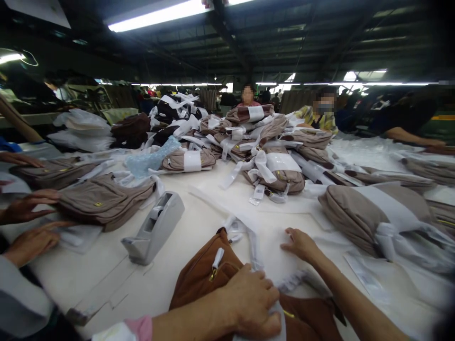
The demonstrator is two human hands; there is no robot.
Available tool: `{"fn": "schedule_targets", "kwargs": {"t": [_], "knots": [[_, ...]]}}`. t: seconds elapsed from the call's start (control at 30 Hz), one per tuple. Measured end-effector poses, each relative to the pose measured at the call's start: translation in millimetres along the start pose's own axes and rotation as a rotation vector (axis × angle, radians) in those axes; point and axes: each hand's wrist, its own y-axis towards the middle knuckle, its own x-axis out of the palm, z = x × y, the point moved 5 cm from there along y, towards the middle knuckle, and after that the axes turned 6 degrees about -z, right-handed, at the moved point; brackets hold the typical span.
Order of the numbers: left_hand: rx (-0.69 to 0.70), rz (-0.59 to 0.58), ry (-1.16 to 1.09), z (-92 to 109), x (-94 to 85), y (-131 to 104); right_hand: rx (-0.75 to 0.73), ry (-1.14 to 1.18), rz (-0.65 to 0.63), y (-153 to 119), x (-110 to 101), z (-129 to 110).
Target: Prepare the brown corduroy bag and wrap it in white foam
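A brown fabric bag [199,265] with a brass zip lies on the white table in front of me. My left hand [252,300] rests across its middle, fingers curled down onto a white paper strip [283,322] that lies over the bag. The wrapped zip pull [218,258] shows just beyond that hand. Further right, my right hand [298,244] hovers at or just above the tabletop, thumb and fingers apart, holding nothing I can see. White wrapped strap parts [234,227] lie at the bag's far end.
A grey tape dispenser [156,227] stands at left. Another person's hands [33,241] are beside a taupe bag [106,199] there. Taupe bags with white bands [280,161] are heaped at the back, and a large one [351,213] lies right. Co-workers are behind the heap.
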Motion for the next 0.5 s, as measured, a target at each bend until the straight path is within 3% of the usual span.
{"fn": "schedule_targets", "kwargs": {"t": [0.1,0.2,0.33,0.43,0.5], "knots": [[0.014,0.008,0.039,-5,13.1,5,-0.066,-0.043,-0.024,17,-13,-10],[0.026,0.021,0.094,-12,28.5,12,-0.083,-0.081,0.073,22,-25,-33],[0.06,0.066,0.136,-20,43.1,18,-0.164,-0.128,0.224,27,-21,-88],[0.072,0.061,0.131,-22,46.4,18,-0.255,-0.225,0.153,47,-10,-129],[0.064,0.031,0.115,-23,44.9,18,-0.217,-0.223,0.158,67,-19,-141]]}}
